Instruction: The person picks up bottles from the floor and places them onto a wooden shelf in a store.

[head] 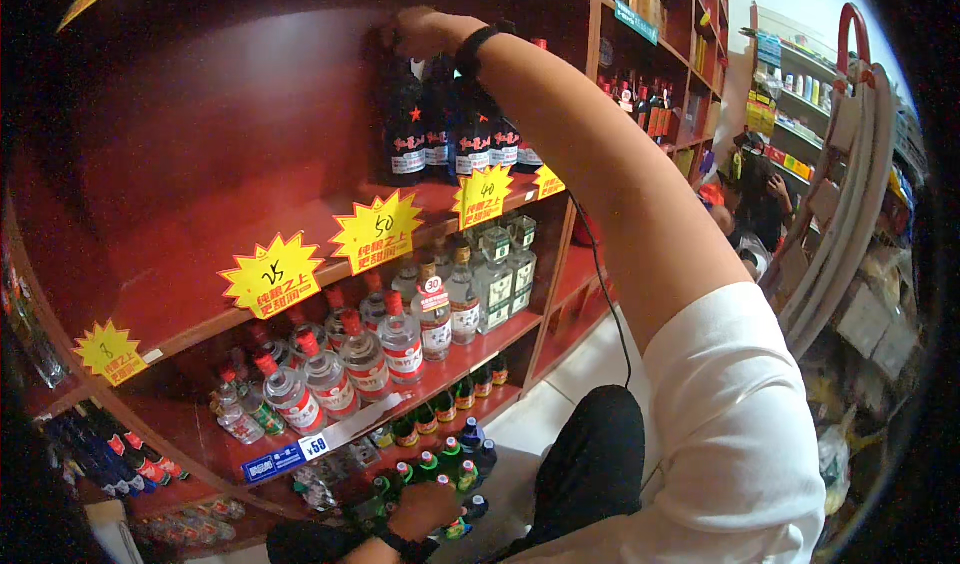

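My right hand (420, 31) reaches up to the top of a dark blue glass bottle (407, 136) on the upper wooden shelf; its fingers are in shadow, so its grip is unclear. Several similar dark bottles (474, 140) stand close beside it. My left hand (426, 508) is low down, over green glass bottles (450, 455) with pale caps standing on the floor by the lowest shelf. Whether its fingers hold one of them cannot be seen.
Clear bottles with red caps (360, 361) line the middle shelf, below yellow star-shaped price tags (377, 232). A black cable (606, 286) hangs near my right arm. A folded ladder (840, 204) stands at the right, with a person (757, 189) beyond it.
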### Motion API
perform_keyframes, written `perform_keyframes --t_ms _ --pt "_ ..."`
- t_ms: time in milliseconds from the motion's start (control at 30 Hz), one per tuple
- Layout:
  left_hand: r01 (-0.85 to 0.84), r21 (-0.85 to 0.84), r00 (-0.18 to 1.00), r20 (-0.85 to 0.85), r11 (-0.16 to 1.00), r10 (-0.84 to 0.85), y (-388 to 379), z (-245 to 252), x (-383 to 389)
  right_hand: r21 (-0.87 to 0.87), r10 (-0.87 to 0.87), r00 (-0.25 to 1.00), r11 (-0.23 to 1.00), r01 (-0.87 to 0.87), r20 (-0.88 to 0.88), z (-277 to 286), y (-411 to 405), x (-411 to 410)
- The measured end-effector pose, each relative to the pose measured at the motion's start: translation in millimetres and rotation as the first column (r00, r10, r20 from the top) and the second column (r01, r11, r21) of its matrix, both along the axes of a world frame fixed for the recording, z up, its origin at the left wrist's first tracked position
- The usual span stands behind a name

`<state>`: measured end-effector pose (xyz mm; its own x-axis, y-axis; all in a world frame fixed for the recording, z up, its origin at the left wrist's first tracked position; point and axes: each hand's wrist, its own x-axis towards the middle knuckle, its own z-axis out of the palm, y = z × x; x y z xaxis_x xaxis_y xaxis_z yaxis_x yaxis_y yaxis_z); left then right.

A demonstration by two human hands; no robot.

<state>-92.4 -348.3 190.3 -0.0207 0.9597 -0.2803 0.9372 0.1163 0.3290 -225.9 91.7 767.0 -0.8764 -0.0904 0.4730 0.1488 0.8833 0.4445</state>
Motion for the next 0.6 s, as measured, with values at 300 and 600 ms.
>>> perform_keyframes --t_ms 300,600 --pt "-0.021 -0.020 0.998 0.050 1.000 0.022 -5 -21 12 0.117 -0.050 0.971 0.990 0.079 -0.232 -39 -82 52" --pt "-0.077 -0.127 0.996 0.034 0.989 0.082 -7 -12 13 -0.196 0.540 0.841 0.824 -0.532 -0.013 -271 -265 222"
